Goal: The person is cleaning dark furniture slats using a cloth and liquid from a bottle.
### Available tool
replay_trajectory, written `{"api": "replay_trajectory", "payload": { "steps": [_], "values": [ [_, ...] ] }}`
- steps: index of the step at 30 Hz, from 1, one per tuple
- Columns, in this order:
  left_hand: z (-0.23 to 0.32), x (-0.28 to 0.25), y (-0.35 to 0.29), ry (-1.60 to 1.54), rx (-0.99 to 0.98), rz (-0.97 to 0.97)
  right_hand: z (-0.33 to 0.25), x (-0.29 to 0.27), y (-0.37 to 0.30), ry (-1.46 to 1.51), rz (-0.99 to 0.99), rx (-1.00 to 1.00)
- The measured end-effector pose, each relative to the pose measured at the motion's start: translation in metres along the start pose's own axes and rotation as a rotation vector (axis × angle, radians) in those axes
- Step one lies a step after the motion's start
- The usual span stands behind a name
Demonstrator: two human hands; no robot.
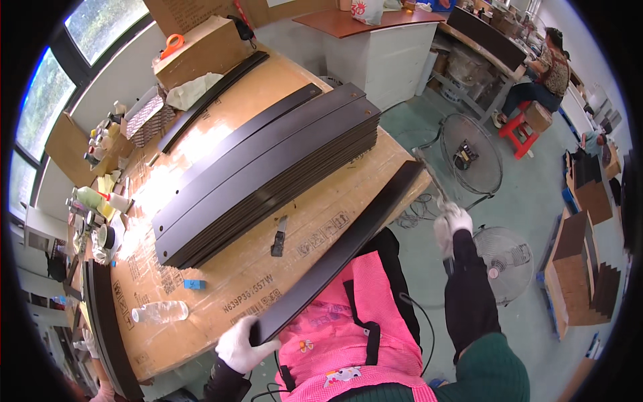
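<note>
My left hand (242,347), in a white glove, grips the near end of a long dark board (335,260). The board lies slantwise along the front edge of the cardboard-covered table (221,295). At its far end my right hand (453,225), also gloved and smeared by motion, is closed round a thin, long tool (435,181). The tool's tip comes close to the board's far corner; blur hides its exact kind. Behind the board rises a stack of dark boards (268,175) with small holes near their ends.
A utility knife (278,236), a blue block (194,285) and a clear plastic bottle (161,312) lie on the table. Floor fans (471,153) stand to the right. A seated person (552,74) works at the back right; another person's gloved hand (89,343) shows at the left.
</note>
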State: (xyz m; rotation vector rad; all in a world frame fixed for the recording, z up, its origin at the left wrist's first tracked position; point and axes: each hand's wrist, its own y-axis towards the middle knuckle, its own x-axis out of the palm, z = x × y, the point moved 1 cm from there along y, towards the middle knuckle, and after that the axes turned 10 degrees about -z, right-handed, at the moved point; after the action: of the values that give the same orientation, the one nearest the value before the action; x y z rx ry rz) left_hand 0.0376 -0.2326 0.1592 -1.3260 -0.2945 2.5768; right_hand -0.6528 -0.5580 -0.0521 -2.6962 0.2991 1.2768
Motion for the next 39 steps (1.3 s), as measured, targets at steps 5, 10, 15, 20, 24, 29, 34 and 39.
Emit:
{"api": "replay_trajectory", "payload": {
  "steps": [5, 10, 15, 20, 24, 29, 34, 39],
  "values": [
    [0.021, 0.013, 0.006, -1.431, -0.253, -0.754, -0.130, 0.021, -0.116, 0.080, -0.047, 0.091],
    [0.038, 0.053, 0.077, -1.895, 0.036, -1.158, -0.330, -0.021, -0.230, -0.227, 0.163, -0.954],
    [0.096, 0.025, 0.063, -1.907, -0.187, -0.917, -0.431, -0.002, -0.298, -0.043, -0.127, -1.214],
    [0.065, -0.004, -0.003, -1.893, -0.371, -0.736, -0.464, 0.032, -0.267, 0.214, -0.618, -1.268],
    [0.031, -0.004, -0.039, -1.958, -0.482, -0.706, -0.389, 0.087, -0.102, -0.213, -0.259, -0.777],
    [-0.013, 0.024, -0.036, -2.040, -0.737, -0.617, -0.317, 0.085, 0.052, -0.084, -0.155, -0.191],
    [-0.054, 0.037, -0.040, -1.954, -0.088, -1.188, -0.319, 0.081, 0.067, -0.141, -0.167, 0.060],
    [-0.019, 0.031, 0.013, -1.969, -0.072, -0.993, -0.267, 0.044, 0.020, -0.300, 0.048, 0.040]
  ]
}}
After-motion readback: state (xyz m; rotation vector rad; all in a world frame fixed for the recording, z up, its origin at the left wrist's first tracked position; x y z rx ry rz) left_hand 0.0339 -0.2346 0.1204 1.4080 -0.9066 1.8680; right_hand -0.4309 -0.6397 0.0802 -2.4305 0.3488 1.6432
